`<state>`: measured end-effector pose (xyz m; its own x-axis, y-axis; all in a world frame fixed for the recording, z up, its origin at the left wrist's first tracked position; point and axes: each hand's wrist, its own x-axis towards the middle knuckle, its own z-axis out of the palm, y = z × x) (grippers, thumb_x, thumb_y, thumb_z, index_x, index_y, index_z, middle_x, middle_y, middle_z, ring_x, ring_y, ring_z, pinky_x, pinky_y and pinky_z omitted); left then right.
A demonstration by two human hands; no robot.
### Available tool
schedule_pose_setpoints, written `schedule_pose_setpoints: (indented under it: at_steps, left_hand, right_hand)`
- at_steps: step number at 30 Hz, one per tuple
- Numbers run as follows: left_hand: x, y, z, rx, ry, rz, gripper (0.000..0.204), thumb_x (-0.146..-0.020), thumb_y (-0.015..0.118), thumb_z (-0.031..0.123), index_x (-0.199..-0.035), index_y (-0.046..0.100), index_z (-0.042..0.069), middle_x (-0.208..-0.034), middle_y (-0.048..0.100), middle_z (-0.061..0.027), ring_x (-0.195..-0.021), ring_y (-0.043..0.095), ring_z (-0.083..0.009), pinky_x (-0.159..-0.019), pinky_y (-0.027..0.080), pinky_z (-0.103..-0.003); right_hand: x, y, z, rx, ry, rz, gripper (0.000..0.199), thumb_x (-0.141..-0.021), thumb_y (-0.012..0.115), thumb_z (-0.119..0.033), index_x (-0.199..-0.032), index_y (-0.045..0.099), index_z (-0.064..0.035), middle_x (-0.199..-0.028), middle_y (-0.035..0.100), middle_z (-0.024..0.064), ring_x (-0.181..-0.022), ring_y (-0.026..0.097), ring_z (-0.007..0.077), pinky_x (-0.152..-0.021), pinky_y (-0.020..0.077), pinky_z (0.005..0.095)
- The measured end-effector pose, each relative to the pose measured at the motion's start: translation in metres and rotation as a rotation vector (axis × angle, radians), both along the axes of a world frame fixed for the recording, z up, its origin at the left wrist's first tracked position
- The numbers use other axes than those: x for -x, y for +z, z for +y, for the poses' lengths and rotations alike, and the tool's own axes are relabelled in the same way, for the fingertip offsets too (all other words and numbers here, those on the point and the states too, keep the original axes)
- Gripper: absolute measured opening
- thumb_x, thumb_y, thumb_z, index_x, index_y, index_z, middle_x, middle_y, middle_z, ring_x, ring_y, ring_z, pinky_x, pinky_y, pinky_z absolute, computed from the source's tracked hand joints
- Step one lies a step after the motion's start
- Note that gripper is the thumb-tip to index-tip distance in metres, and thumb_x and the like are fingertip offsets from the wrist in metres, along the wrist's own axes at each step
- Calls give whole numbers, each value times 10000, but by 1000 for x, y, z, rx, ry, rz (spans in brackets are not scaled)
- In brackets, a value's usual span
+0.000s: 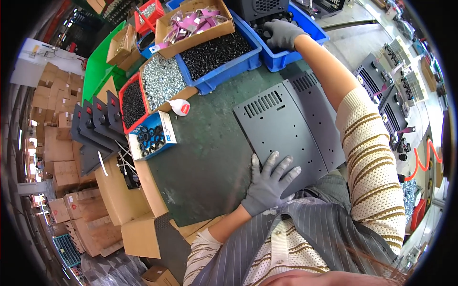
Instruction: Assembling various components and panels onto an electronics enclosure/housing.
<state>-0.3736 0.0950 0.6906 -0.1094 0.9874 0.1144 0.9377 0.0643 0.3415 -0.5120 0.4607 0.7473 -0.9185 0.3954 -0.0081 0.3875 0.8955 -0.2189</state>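
Observation:
My left hand (271, 187), in a grey glove, lies flat with its fingers spread on the lower left part of a dark grey metal panel (286, 131). The panel is bent along a fold, with rows of vent slots and several small holes. My right hand (285, 35), gloved alike, reaches to the far side into a blue bin (305, 32) of black parts. Its fingers curl down among these parts; what they hold, if anything, is hidden. The panel rests on the dark green work surface (195, 176), close to my body.
Left of the blue bin stand another blue bin (255, 57) of small black screws, a cardboard tray (162, 102) of silver screws, a red bin (125, 125) and a small box (169, 128). A white bottle (180, 107) lies beside them. Upright dark panels (98, 119) stand at left.

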Motion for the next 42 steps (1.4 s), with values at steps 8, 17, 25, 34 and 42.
schedule_pose_setpoints:
  at_steps: [8,17,25,34,42]
  left_hand:
    - [-4,1,1,-8,-8,27,641,-689,621,559,-1242,507,256,-1336,392,-82,-1262,285,-366,-953,154,-700]
    - [-7,12,2,-11,12,14,657,-666,654,509,-1246,496,244,-1335,387,-74,-1271,272,-352,-975,129,-688]
    - [-4,16,-1,92,15,-1,693,-711,616,491,-1326,423,236,-1395,343,-78,-1322,202,-345,-997,73,-685]
    - [-7,15,-1,50,28,31,694,-687,633,509,-1301,448,241,-1380,354,-72,-1313,211,-340,-1010,84,-668]
    - [-10,15,-2,84,39,49,714,-693,621,523,-1323,420,253,-1408,323,-63,-1335,178,-315,-1021,66,-657]
  right_hand:
    - [1,-5,14,154,34,-102,461,-676,625,-253,-1109,592,-96,-1061,609,178,-995,574,346,-845,465,406]
    - [-8,-7,19,244,-123,133,409,-660,649,-176,-1067,632,-135,-1039,629,128,-1002,579,298,-860,442,385]
    - [-10,3,17,599,-229,235,306,-637,677,-128,-942,657,-109,-770,634,58,-629,579,161,-596,493,299]
    - [-22,-6,20,597,-200,360,187,-647,655,-111,-828,638,-65,-658,594,50,-531,549,152,-506,470,299]
    - [-19,-23,41,623,-157,491,170,-639,595,-67,-806,629,-69,-648,574,37,-540,542,137,-497,464,288]
